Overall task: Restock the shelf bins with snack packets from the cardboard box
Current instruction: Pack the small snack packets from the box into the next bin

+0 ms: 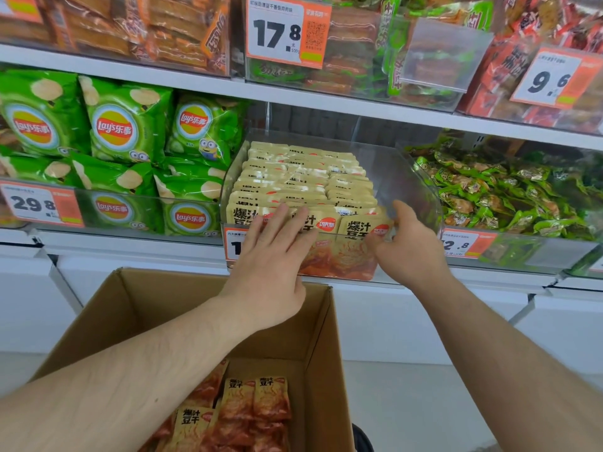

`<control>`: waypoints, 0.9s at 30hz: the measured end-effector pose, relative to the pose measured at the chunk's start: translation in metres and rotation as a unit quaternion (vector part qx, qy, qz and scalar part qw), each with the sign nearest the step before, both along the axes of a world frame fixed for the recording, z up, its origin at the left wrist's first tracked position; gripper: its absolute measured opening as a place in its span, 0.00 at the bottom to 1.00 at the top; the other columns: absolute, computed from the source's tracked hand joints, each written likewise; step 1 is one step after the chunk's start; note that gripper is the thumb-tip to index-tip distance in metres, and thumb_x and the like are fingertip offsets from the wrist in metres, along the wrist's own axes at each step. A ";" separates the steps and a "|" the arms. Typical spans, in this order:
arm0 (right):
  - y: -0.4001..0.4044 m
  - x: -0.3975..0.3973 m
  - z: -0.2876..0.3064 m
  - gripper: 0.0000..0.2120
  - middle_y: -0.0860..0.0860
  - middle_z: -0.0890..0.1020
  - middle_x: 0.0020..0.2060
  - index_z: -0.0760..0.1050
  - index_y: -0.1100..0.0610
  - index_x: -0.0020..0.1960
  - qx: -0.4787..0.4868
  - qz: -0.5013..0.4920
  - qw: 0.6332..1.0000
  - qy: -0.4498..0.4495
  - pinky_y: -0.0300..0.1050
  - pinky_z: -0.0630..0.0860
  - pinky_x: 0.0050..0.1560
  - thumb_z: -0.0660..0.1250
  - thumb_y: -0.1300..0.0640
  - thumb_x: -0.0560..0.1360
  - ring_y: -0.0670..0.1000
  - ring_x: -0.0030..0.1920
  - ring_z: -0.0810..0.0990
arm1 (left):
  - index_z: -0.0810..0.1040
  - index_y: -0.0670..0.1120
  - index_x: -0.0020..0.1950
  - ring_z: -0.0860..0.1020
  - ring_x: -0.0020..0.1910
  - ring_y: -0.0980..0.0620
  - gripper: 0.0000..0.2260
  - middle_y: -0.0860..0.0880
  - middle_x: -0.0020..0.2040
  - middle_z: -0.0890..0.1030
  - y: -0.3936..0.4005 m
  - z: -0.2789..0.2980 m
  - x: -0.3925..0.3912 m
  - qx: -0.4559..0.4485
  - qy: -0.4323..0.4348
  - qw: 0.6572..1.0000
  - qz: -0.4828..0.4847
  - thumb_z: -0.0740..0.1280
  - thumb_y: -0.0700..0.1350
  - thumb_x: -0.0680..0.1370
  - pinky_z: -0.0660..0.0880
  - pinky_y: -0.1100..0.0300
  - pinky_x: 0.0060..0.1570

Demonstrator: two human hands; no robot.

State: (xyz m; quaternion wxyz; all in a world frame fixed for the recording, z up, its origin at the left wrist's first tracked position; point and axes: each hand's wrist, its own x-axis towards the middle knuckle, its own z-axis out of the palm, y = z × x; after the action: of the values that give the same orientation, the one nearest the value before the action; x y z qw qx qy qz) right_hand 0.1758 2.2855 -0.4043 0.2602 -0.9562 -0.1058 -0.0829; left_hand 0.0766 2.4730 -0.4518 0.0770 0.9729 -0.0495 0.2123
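1. The shelf (293, 96) runs across the whole view, and the clear bin (408, 177) in its middle is the landmark here. Left of the bin sit green crisp bags (127, 125); right of it lies a heap of small green packets (496, 194).
2. The cardboard box (313, 337) stands open just below and in front of the bin. Loose snack packets (254, 406) lie in its bottom, some face up and overlapping, well below both hands.
3. Inside the bin, beige packets (303, 177) stand on edge in about three rows running front to back. Their faces point outward toward the person, and each packet's long axis looks upright, top edge up.
4. The left hand (274, 265) reaches over the bin's front wall with fingers straight and slightly spread, pressing flat on the front packets of the left and middle rows. It holds nothing.
5. The right hand (408, 246) is at the bin's front right corner, thumb raised, fingers curled at the front packet (365, 230) of the right row. It appears to pinch that packet, though the fingertips are partly hidden.
6. Judging from this, the rows are being squared up. The right row's front packet lies directly under the right hand, so that hand is the nearer one to seat it upright; the box's packets lie straight down from both hands.
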 end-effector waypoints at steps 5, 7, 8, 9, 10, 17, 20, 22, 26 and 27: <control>0.013 -0.007 -0.010 0.26 0.60 0.77 0.58 0.74 0.61 0.64 0.025 0.000 0.966 -0.259 0.57 0.72 0.55 0.67 0.53 0.68 0.65 0.58 0.75 | 0.65 0.49 0.76 0.49 0.79 0.49 0.32 0.50 0.80 0.58 0.000 -0.012 -0.009 -0.027 -0.020 0.999 -0.023 0.68 0.44 0.72 0.40 0.52 0.76; 0.033 -0.029 -0.024 0.19 0.59 0.80 0.50 0.79 0.61 0.55 0.067 0.099 0.925 -0.360 0.53 0.73 0.49 0.66 0.56 0.66 0.62 0.51 0.78 | 0.71 0.49 0.72 0.57 0.76 0.49 0.29 0.50 0.75 0.67 0.005 -0.018 -0.017 -0.055 -0.029 0.998 -0.005 0.68 0.46 0.70 0.48 0.53 0.72; 0.045 -0.043 -0.035 0.15 0.57 0.80 0.47 0.80 0.60 0.51 0.072 0.165 0.914 -0.362 0.51 0.72 0.47 0.66 0.57 0.66 0.60 0.48 0.79 | 0.73 0.48 0.69 0.61 0.74 0.49 0.27 0.50 0.72 0.71 0.009 -0.022 -0.022 -0.071 -0.035 0.997 0.008 0.66 0.47 0.69 0.54 0.52 0.70; 0.058 -0.053 -0.047 0.13 0.55 0.81 0.44 0.80 0.59 0.48 0.064 0.228 0.910 -0.340 0.49 0.72 0.46 0.65 0.57 0.65 0.58 0.46 0.79 | 0.75 0.46 0.66 0.64 0.71 0.49 0.25 0.50 0.69 0.74 0.015 -0.026 -0.026 -0.078 -0.036 0.996 0.020 0.63 0.47 0.69 0.59 0.51 0.67; 0.071 -0.065 -0.064 0.12 0.54 0.80 0.42 0.80 0.58 0.45 0.053 0.277 0.911 -0.303 0.48 0.72 0.44 0.64 0.57 0.65 0.57 0.43 0.79 | 0.77 0.45 0.64 0.66 0.69 0.49 0.25 0.49 0.66 0.76 0.022 -0.036 -0.034 -0.080 -0.030 0.996 0.032 0.60 0.48 0.68 0.63 0.50 0.63; 0.129 -0.064 -0.169 0.09 0.52 0.81 0.51 0.76 0.53 0.51 -0.180 0.206 0.945 0.179 0.47 0.78 0.49 0.63 0.50 0.74 0.56 0.53 0.80 | 0.72 0.50 0.70 0.75 0.65 0.47 0.23 0.50 0.65 0.78 0.071 -0.114 -0.070 -0.235 0.159 0.945 0.162 0.68 0.44 0.74 0.71 0.49 0.64; 0.136 -0.057 -0.229 0.15 0.54 0.80 0.57 0.77 0.56 0.59 -0.232 0.095 0.905 0.342 0.48 0.78 0.53 0.64 0.50 0.76 0.57 0.57 0.79 | 0.73 0.52 0.68 0.76 0.61 0.51 0.20 0.54 0.62 0.79 0.087 -0.147 -0.076 -0.300 0.244 0.899 0.205 0.67 0.46 0.76 0.73 0.55 0.61; 0.134 -0.055 -0.267 0.13 0.54 0.80 0.58 0.78 0.57 0.58 -0.260 0.046 0.886 0.381 0.45 0.78 0.52 0.64 0.52 0.77 0.57 0.58 0.79 | 0.73 0.51 0.67 0.77 0.59 0.51 0.18 0.55 0.60 0.78 0.097 -0.164 -0.075 -0.346 0.270 0.869 0.227 0.67 0.46 0.77 0.74 0.56 0.60; 0.130 -0.054 -0.327 0.21 0.54 0.80 0.62 0.78 0.56 0.63 -0.240 0.021 0.863 0.444 0.44 0.77 0.56 0.69 0.46 0.73 0.56 0.62 0.79 | 0.74 0.53 0.60 0.77 0.56 0.51 0.12 0.58 0.51 0.77 0.110 -0.196 -0.066 -0.413 0.287 0.825 0.258 0.66 0.46 0.77 0.76 0.55 0.57; 0.131 -0.056 -0.338 0.24 0.54 0.79 0.63 0.76 0.54 0.65 -0.233 0.025 0.855 0.463 0.44 0.75 0.57 0.69 0.44 0.73 0.56 0.63 0.78 | 0.73 0.54 0.57 0.77 0.55 0.51 0.10 0.58 0.49 0.77 0.111 -0.204 -0.064 -0.424 0.293 0.815 0.266 0.66 0.46 0.77 0.77 0.55 0.56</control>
State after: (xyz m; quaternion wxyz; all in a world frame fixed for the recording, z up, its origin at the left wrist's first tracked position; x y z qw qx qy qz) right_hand 0.1202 2.4163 -0.7424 0.0507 -0.9137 -0.0135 0.4029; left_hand 0.0125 2.5845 -0.6556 0.4330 0.8355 0.3308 -0.0705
